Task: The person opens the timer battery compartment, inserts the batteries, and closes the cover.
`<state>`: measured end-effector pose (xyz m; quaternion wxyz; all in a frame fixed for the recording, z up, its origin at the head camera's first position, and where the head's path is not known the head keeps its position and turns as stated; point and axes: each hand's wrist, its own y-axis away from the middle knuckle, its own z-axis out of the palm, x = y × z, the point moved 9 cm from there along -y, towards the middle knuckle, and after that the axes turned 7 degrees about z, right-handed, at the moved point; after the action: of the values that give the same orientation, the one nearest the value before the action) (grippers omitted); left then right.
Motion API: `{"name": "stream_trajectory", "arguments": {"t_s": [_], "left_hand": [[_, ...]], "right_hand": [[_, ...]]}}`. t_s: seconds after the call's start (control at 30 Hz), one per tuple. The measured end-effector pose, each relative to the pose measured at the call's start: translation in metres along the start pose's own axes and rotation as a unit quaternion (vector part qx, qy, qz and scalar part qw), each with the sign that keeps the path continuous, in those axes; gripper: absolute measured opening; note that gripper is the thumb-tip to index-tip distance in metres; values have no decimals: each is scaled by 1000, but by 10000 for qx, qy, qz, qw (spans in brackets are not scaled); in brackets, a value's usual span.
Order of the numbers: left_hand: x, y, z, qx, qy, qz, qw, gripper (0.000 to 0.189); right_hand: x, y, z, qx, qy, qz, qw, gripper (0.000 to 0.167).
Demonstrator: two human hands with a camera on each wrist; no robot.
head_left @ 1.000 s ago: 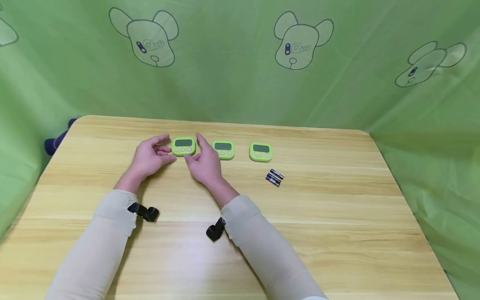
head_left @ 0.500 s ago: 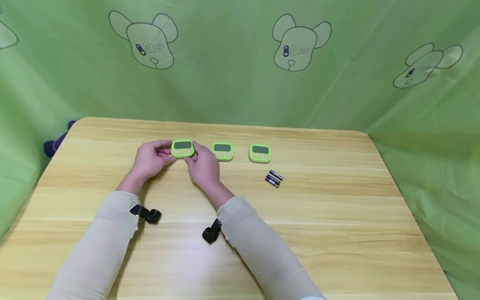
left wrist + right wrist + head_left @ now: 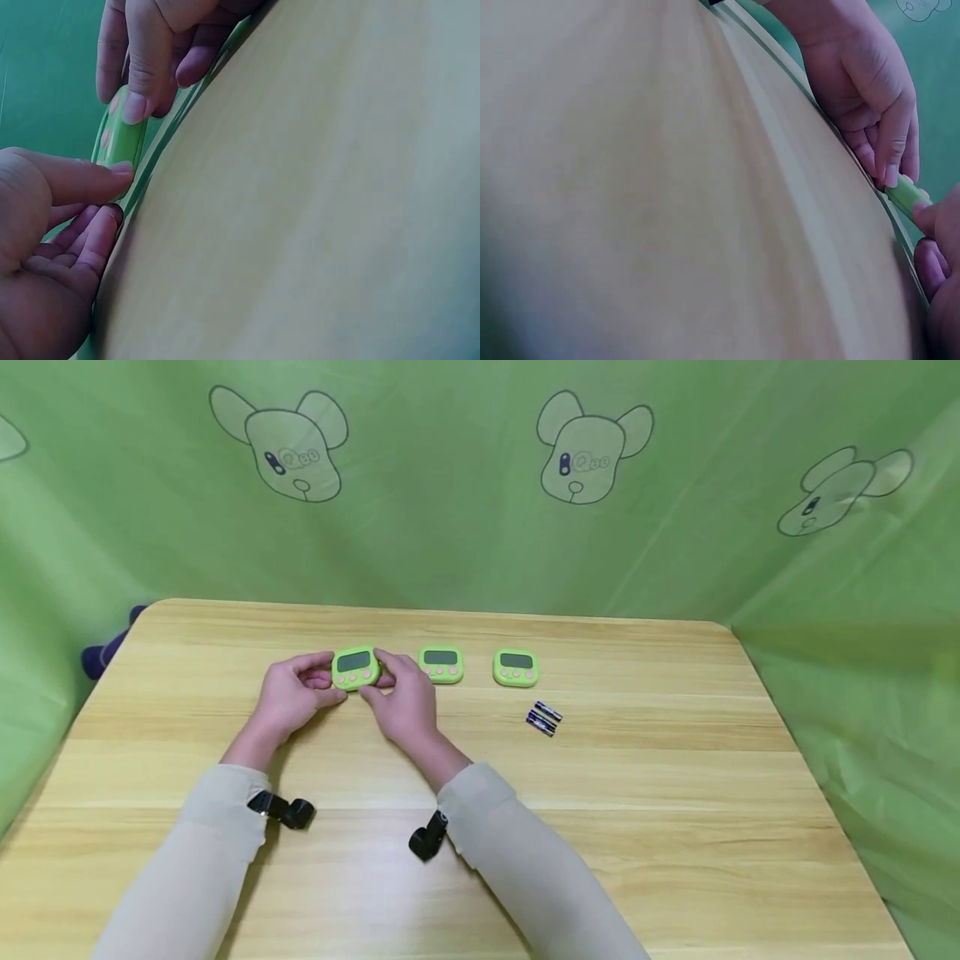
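Note:
A green digital timer [image 3: 356,668] with a grey screen and pink buttons is held between both hands, tilted in the head view. My left hand [image 3: 291,697] pinches its left side, the thumb [image 3: 105,178] lying along the near edge in the left wrist view. On the other side my right hand [image 3: 405,702] grips the timer with thumb and fingers; its thumb [image 3: 137,105] presses the near edge. The timer's underside is hidden. A second green timer [image 3: 441,664] lies just beyond my right hand, partly covered by it. A third timer [image 3: 515,667] lies farther right.
Several small dark batteries [image 3: 544,719] lie side by side on the wooden table [image 3: 675,827], nearer than the third timer. Green curtains [image 3: 450,543] with printed animal heads hang behind and beside the table. A black wrist camera [image 3: 292,812] sits on each sleeve.
The right hand has closed on the left timer. Both hands have drawn it slightly nearer and to the left, and it now tilts. The other timers and the batteries stay put.

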<state>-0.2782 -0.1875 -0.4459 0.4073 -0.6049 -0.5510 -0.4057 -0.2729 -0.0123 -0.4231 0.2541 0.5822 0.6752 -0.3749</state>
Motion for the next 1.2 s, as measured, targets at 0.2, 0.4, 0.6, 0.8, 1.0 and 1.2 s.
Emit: {"name": "stream_trajectory", "arguments": {"t_s": [0.2, 0.4, 0.6, 0.8, 1.0, 1.2], "left_hand": [[4, 12, 7, -253, -83, 43, 9996, 69], [11, 24, 18, -434, -24, 97, 9990, 74], [19, 30, 37, -430, 274, 192, 9985, 73], [29, 34, 66, -439, 666, 272, 9964, 71], [37, 35, 93, -429, 1058, 312, 9930, 68], [42, 35, 112, -519, 1464, 352, 9872, 64]], "right_hand": [[4, 12, -7, -50, -676, 16, 9977, 64], [12, 24, -14, -328, -1504, 220, 9878, 65], [24, 35, -35, -433, -1914, 519, 9792, 63], [44, 44, -58, -492, -2175, 735, 9721, 57], [65, 51, -82, -483, -2085, 878, 9729, 53], [76, 55, -99, -463, -1890, 975, 9760, 45]]}}
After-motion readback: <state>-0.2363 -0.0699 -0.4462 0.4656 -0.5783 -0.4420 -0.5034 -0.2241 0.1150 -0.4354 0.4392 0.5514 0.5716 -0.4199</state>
